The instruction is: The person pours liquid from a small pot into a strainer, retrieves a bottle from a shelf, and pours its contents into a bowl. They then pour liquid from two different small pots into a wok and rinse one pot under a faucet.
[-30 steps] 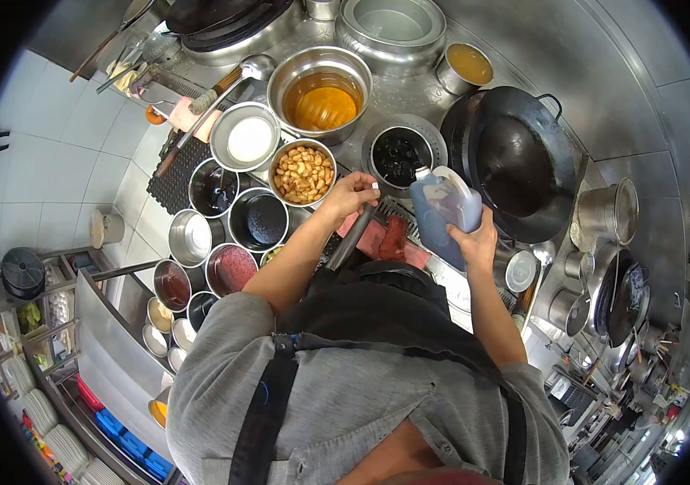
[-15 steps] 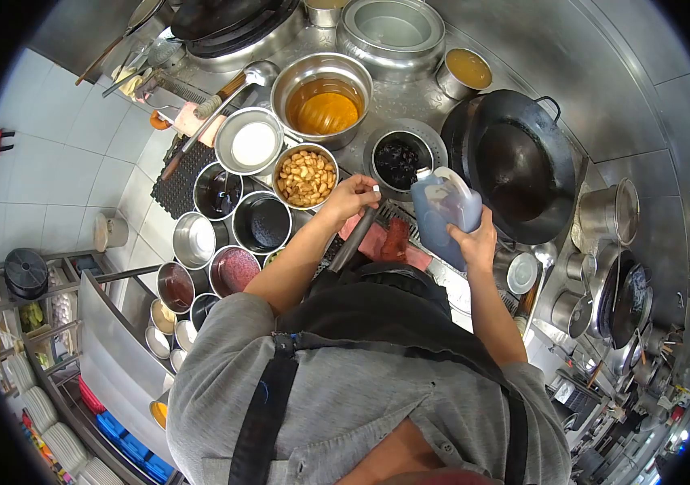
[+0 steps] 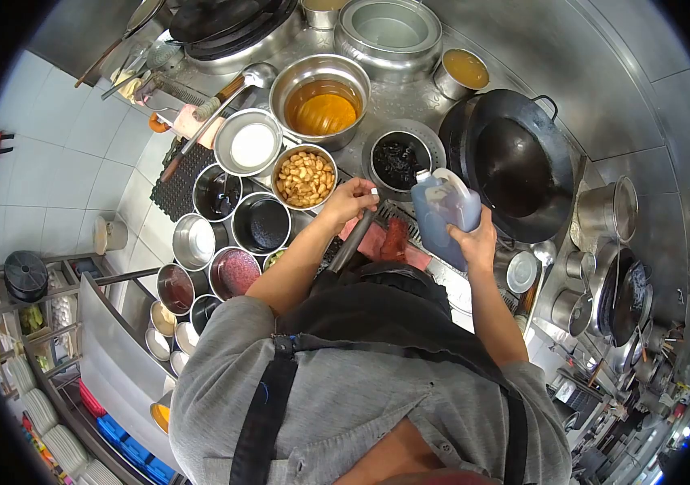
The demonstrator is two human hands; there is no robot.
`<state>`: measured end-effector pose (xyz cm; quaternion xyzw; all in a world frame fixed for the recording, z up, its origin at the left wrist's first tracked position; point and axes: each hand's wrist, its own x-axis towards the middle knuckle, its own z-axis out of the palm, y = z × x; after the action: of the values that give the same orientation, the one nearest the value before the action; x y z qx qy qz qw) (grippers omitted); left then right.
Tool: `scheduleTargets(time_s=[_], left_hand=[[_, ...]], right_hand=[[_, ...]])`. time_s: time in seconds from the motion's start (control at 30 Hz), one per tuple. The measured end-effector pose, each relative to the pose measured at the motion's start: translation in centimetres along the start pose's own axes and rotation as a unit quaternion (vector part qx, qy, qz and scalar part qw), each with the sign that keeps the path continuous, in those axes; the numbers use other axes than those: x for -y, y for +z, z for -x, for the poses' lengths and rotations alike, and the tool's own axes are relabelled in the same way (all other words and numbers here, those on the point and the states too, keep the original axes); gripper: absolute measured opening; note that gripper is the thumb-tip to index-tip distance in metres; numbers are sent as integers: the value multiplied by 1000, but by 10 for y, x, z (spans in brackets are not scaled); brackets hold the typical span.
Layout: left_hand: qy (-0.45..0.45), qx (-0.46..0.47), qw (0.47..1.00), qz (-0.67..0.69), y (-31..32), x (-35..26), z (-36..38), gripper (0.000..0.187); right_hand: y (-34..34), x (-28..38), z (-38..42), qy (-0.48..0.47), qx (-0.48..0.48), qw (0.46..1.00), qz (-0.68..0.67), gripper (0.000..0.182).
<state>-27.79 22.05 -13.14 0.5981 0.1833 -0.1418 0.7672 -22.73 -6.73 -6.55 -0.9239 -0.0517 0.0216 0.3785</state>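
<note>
In my right hand (image 3: 476,241) is a translucent plastic jug (image 3: 440,214) of dark liquid, held by its side and slightly tilted. Its uncapped-looking mouth points toward a metal pot (image 3: 375,174) that holds dark contents (image 3: 400,163). No stream of liquid shows. My left hand (image 3: 348,202) is closed in a pinch on a small white cap (image 3: 375,192), just left of the jug. Below that hand a dark handle (image 3: 354,240) slants up from my apron. Red and pink cloths (image 3: 396,239) lie on the grate between my hands.
A black wok (image 3: 514,174) stands to the right. Further left are a bowl of amber liquid (image 3: 280,89), a pot of peeled cloves or nuts (image 3: 304,178) and several seasoning pots (image 3: 262,222). A ladle (image 3: 259,75) rests across the back left.
The view has shifted very slightly. Both hands, the jug and the cap keep nearly the same positions.
</note>
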Motion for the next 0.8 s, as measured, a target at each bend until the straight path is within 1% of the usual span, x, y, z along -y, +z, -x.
scheduleTargets(time_s=[0.4,0.8], left_hand=[[-4,4,1000,12,2,5,2,32],[3,5,1000,19,4,6,6,33]], right_hand=[[-4,-2,3,11,6,1000,19,71],[-3,-8,5,1,4,1000,17,72]])
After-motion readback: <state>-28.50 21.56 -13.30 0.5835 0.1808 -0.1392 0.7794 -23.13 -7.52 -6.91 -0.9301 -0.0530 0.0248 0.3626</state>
